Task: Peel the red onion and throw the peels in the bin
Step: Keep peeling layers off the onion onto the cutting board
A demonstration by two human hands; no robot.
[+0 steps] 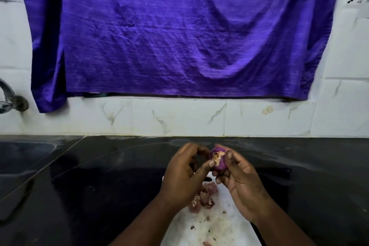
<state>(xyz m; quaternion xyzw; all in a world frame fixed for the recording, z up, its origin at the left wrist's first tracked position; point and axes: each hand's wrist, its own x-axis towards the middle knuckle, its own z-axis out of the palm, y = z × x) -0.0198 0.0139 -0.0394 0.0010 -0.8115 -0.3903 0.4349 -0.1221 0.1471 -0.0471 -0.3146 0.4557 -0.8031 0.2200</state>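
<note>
I'm mid-peel here, on the root end. The right hand [243, 183] cups the red onion [219, 165] above the black counter [99, 185], fingers curled round its far and lower sides, thumb on the three o'clock flank. The bulb shows smooth purple all over the side I can see, apart from a ragged pale patch at the root, which faces me.

The left hand [181, 175] comes in from nine o'clock with its fingers curled. Its thumb [209, 164] has the nail set against the seven o'clock edge of that patch, and the forefinger is hooked near the bulb's ten o'clock side. I cannot tell whether a scrap is caught between them.

At six o'clock from the onion, the peels [206, 195] lie in a small heap on a white board [233, 223], with finer flecks scattered toward me.

Next, I judge the root scab needs picking off: a firm right-hand grip, the left nail levering under the edge and pulling away. After that the heap has to be gathered, and I see no bin, so I'd have to find it first. The small flecks may get missed.
</note>
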